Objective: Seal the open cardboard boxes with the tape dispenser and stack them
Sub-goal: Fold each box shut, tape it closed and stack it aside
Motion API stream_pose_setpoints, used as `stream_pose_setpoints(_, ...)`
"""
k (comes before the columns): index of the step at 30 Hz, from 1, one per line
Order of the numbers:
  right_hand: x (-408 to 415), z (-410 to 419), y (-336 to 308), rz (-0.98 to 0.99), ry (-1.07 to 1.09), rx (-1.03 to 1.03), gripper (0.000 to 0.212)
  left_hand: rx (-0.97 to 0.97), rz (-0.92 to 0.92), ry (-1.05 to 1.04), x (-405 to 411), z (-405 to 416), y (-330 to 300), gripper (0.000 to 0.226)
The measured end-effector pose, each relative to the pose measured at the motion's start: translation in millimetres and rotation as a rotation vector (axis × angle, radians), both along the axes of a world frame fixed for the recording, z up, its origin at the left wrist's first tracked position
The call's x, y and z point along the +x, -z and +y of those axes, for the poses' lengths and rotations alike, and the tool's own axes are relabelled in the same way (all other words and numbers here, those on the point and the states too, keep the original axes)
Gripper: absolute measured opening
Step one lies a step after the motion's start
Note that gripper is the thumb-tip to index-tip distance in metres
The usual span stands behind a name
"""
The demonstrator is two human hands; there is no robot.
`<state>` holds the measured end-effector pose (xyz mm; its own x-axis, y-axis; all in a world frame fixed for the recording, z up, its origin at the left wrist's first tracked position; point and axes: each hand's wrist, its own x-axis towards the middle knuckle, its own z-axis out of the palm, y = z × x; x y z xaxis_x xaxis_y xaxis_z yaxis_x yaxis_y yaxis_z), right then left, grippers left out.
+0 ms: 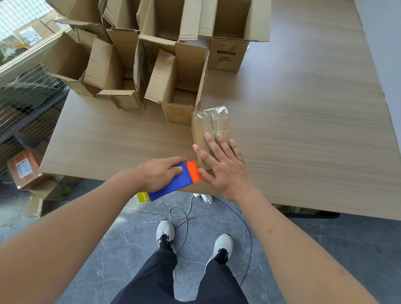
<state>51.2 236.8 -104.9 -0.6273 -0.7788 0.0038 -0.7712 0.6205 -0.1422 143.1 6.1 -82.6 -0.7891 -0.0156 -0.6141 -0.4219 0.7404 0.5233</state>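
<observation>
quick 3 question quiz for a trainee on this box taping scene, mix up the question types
1. True or false: the left hand grips the tape dispenser.
2. Which describes the right hand? A) curled round a flap B) pressing flat on the taped box C) hanging idle
3. Fill in: the other boxes at the back of the table have their flaps ____.

Key: 1 true; 2 B; 3 open

The right hand [222,167] hides the taped box's [211,124] near end.
</observation>
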Motion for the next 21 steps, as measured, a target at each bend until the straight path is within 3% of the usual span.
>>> stream_pose_setpoints(5, 0.2, -0.4, -0.1, -0.034, 0.028, -0.020, 0.063, -0.160, -0.048, 0.033, -2.5, -17.8, -4.9, 0.040)
stream_pose_setpoints(14, 8.3, -13.3, 8.1, 0.025, 0.160, -0.179, 0.078, -0.479, 0.117, 0.149, -4.7, -19.3, 0.0, 0.064)
stream_pose_setpoints(21, 12.5, -18.3, 12.1, 0.066, 0.195, -0.223, 0.078, -0.486, 0.202, 0.081, -5.4, -16.8, 22.7, 0.069)
